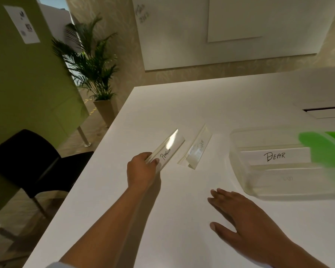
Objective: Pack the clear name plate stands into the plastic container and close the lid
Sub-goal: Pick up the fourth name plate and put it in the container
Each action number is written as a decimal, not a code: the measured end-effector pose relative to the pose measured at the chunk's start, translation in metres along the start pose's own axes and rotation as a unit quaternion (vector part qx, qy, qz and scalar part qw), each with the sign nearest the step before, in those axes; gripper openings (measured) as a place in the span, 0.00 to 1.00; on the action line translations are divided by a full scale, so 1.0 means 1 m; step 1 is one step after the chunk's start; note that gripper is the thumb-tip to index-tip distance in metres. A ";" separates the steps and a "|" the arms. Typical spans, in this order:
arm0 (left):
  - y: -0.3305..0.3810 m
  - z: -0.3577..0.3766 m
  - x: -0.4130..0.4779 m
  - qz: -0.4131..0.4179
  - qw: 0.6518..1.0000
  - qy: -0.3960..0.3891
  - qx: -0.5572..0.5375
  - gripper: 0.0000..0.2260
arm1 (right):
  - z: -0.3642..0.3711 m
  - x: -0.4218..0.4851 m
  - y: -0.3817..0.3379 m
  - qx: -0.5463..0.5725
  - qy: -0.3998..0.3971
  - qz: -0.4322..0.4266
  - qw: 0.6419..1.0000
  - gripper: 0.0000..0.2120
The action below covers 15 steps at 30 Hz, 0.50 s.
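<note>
My left hand (142,170) grips the near end of a clear name plate stand labelled "Penguin" (169,147), held tilted just above the white table (162,219). A second clear stand labelled "Tiger" (196,148) lies on the table just to its right. The clear plastic container (240,163) sits at the right, with a stand labelled "Bear" (275,156) and another stand inside. Its green lid (325,149) rests at the container's right side, blurred. My right hand (242,219) hovers flat over the table near the container's front corner, fingers spread, holding nothing.
The table's left edge runs diagonally beside my left arm; a black chair (27,161) stands beyond it. A potted palm (97,74) is on the floor at the far left corner. A slot panel (325,111) is set into the table at the far right.
</note>
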<state>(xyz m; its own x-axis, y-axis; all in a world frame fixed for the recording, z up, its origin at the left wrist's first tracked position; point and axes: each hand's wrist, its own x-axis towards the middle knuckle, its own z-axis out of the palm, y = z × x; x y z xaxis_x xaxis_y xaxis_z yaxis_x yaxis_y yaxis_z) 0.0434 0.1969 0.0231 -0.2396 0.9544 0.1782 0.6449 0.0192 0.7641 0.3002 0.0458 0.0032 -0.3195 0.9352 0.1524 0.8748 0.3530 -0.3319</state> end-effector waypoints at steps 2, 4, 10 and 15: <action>-0.002 -0.010 -0.002 -0.007 1.000 0.002 -0.018 0.09 | -0.001 0.000 -0.001 -0.001 -0.003 0.002 1.000 0.31; -0.005 -0.025 -0.006 -0.016 0.999 0.015 -0.043 0.07 | -0.001 0.000 -0.001 -0.004 -0.008 0.002 1.000 0.31; -0.025 -0.085 -0.036 -0.016 0.997 0.043 -0.068 0.09 | -0.004 -0.001 -0.004 -0.007 -0.018 0.000 1.000 0.30; -0.049 -0.122 -0.065 -0.017 0.996 -0.033 -0.085 0.11 | -0.004 0.001 -0.004 0.027 -0.010 0.009 1.000 0.28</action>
<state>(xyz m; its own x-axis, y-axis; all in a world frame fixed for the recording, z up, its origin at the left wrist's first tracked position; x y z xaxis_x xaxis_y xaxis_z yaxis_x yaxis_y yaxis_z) -0.0611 0.0973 0.0499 -0.2065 0.9718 0.1137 0.5032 0.0058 0.8642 0.2978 0.0458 0.0084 -0.3107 0.9419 0.1273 0.8596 0.3356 -0.3852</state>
